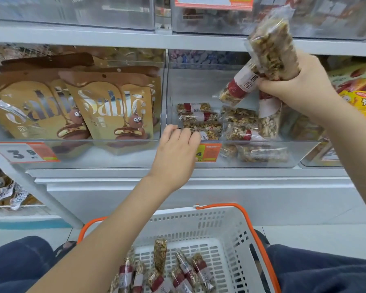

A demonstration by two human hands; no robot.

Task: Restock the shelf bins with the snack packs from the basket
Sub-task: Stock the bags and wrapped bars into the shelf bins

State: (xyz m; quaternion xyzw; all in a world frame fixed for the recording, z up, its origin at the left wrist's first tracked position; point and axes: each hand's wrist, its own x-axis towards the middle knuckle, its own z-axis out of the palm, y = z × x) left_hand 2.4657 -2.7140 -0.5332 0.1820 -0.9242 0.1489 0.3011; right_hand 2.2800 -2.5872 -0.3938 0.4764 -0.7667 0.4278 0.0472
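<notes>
Shelving unit (135, 182): grey-white metal, smooth, in horizontal tiers, fronted by clear rigid plastic bins.

Centre bin (260, 153): transparent, straight-walled, rectangular, with an orange price tag (208, 153) on its front lip. Inside lie several nut bars (201, 121), oblong, in glossy clear film with red-and-white paper bands; coarse seed-and-nut texture shows through the wrap. They lie flat and partly overlapping on the bin floor.

Left bin (76, 153): same clear plastic, holding Sablé cookie pouches (112, 106), flat, matte gold-brown with scalloped dark brown tops, standing tilted back. A white and orange price tag (23, 153) is fixed to its front.

Basket (226, 235): white moulded plastic, perforated with small rectangular slots, orange tubular handles. It sits between the person's knees, which are clad in dark blue fabric. More banded nut bars (178, 273) lie loose on its floor, some propped on end.

Right hand (294, 85): raised above the centre bin, fingers curled tight round a bundle of nut bars (268, 53), which fan out above and below the fist; the film is crinkled at the ends.

Left hand (175, 146): at the centre bin's front lip, fingers bent over the edge and reaching inside, fingertips at the nearest bar. Whether it grips that bar cannot be told.

Far right: a yellow and red snack bag (359, 89), glossy.
</notes>
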